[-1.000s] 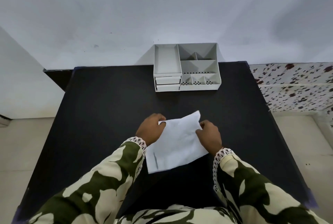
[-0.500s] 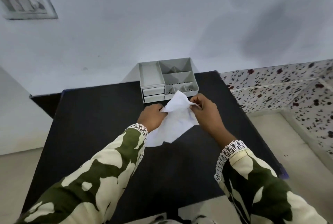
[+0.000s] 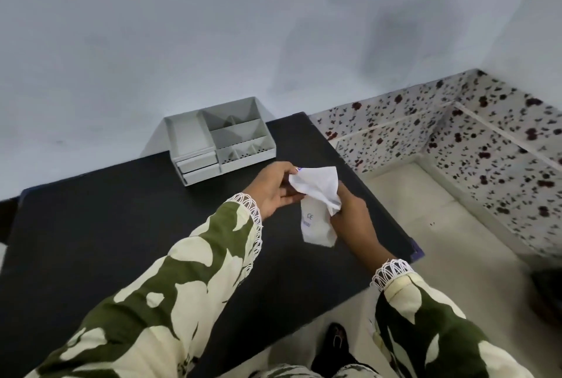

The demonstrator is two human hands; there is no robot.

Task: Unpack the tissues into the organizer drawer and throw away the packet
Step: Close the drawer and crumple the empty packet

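Observation:
A white paper packet [image 3: 317, 219] with small blue print is held crumpled above the right side of the black table [image 3: 121, 225]. My left hand [image 3: 273, 189] grips its upper end. My right hand [image 3: 349, 210] pinches its twisted right edge, while the lower part hangs flat. The white organizer [image 3: 219, 140] stands at the table's far edge against the wall, with two small shut drawers [image 3: 199, 166] at its front left and open compartments on top. I cannot see any loose tissues.
A speckled tiled ledge [image 3: 456, 140] runs along the wall to the right of the table. Pale floor [image 3: 441, 256] lies beyond the table's right edge. A dark object [image 3: 547, 295] sits on the floor at the far right. My black shoe [image 3: 334, 344] shows below.
The view has swung right. The packet went from lying flat on the table to being lifted and crumpled between both hands, nearer the table's right edge.

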